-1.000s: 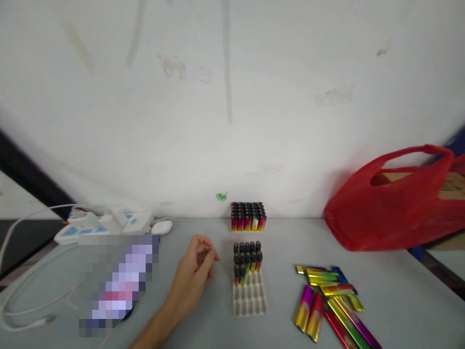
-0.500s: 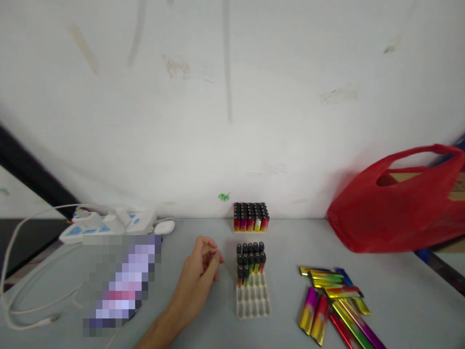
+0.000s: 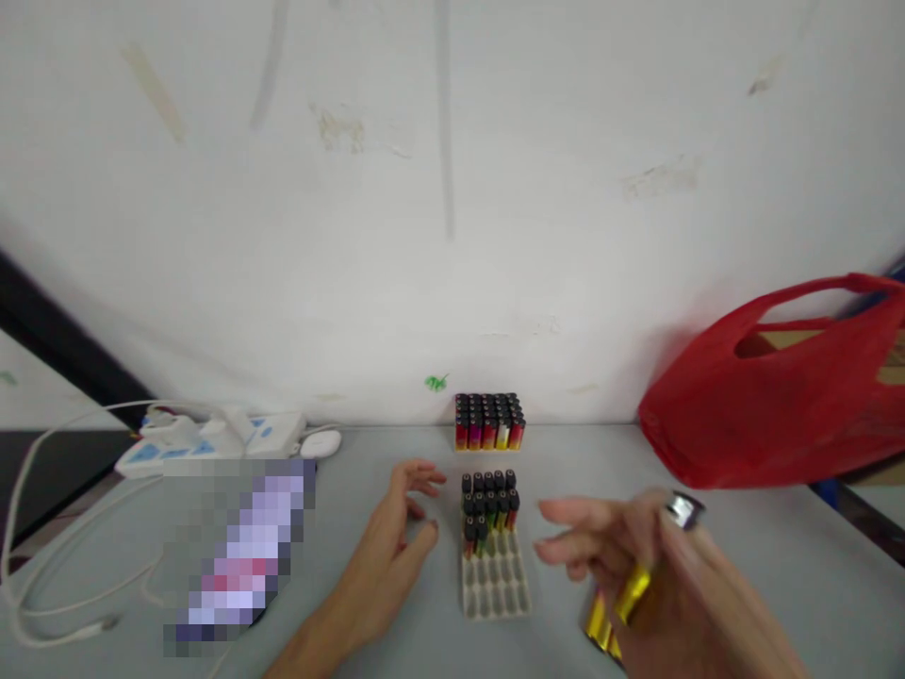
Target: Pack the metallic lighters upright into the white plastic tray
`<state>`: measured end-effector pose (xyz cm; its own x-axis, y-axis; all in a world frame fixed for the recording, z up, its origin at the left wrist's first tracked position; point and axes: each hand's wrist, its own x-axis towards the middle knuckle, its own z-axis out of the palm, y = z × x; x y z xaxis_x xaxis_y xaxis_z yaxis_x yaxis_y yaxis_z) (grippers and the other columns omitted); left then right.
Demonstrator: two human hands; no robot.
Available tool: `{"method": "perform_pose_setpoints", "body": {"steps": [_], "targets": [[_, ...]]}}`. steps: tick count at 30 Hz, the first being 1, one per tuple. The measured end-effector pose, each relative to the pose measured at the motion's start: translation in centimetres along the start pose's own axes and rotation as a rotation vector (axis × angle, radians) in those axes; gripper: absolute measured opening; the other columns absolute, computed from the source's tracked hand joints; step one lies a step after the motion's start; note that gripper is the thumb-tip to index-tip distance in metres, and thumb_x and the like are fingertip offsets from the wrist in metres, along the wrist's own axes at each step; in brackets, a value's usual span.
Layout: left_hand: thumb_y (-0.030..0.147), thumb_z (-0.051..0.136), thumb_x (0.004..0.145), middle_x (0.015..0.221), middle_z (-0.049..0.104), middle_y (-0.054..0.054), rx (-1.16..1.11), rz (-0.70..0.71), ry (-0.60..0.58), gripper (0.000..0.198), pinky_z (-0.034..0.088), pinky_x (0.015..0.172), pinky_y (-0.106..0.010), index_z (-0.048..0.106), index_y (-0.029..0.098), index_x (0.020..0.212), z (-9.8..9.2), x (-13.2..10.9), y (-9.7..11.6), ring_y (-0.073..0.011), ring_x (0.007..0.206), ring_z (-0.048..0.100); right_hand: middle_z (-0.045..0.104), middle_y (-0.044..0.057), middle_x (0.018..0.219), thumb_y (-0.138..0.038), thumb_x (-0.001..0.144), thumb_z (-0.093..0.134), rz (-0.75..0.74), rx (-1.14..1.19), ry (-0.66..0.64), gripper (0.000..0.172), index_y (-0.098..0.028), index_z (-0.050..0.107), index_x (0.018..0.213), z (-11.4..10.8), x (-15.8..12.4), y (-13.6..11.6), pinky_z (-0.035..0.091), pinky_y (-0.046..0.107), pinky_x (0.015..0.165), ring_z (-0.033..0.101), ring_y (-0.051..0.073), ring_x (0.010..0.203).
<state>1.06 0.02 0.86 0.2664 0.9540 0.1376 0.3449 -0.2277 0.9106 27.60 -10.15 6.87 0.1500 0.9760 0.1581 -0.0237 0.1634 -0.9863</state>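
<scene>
My left hand (image 3: 388,542) rests left of a pale tray (image 3: 495,599), fingers apart, with nothing in it. Upside-down lighters (image 3: 489,505) stand in the tray's back rows, black bases up; its front cells show bare. On the right, my right hand (image 3: 636,566) is blurred and closed round a gold lighter (image 3: 634,592). The lighter's silver hood pokes out at the back of the hand, and the fingers hide its middle. Beneath this hand lie loose gold lighters (image 3: 598,622), mostly covered by it.
Behind the tray, a full block of lighters (image 3: 489,429) stands near the wall. A red bag (image 3: 756,405) sits at the right. To the left are a power strip (image 3: 212,438), white cables, a small white case (image 3: 320,443) and a pixelated object (image 3: 240,556).
My right hand has come into view over the loose lighters, holding one. My left hand's fingers have spread from a loose curl, staying left of the tray.
</scene>
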Motion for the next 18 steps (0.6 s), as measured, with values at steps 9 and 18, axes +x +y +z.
{"method": "perform_pose_setpoints", "body": {"steps": [9,18], "targets": [[0.029,0.103,0.067,0.175,0.038,-0.013,0.062,0.035,-0.302,0.14,0.026,0.136,-0.061,0.013,0.037,0.174,0.5,-1.4,0.6,-0.0423,0.159,0.04,0.032,-0.009,0.059,-0.063,0.086,0.084,0.261,0.575,0.036,0.048,-0.023,0.061,0.074,2.4,7.2,2.4,0.032,0.026,0.051,0.024,0.012,0.054],[0.028,0.109,0.054,0.177,0.038,-0.012,0.193,0.006,-0.3,0.157,0.026,0.137,-0.063,0.01,0.038,0.176,1.4,-1.2,-0.4,-0.0446,0.162,0.036,0.018,-0.011,0.054,-0.075,0.086,0.073,0.43,0.574,-0.149,0.071,-0.027,0.031,0.057,1.9,6.8,6.2,0.016,0.028,0.047,0.011,0.01,0.05]]}}
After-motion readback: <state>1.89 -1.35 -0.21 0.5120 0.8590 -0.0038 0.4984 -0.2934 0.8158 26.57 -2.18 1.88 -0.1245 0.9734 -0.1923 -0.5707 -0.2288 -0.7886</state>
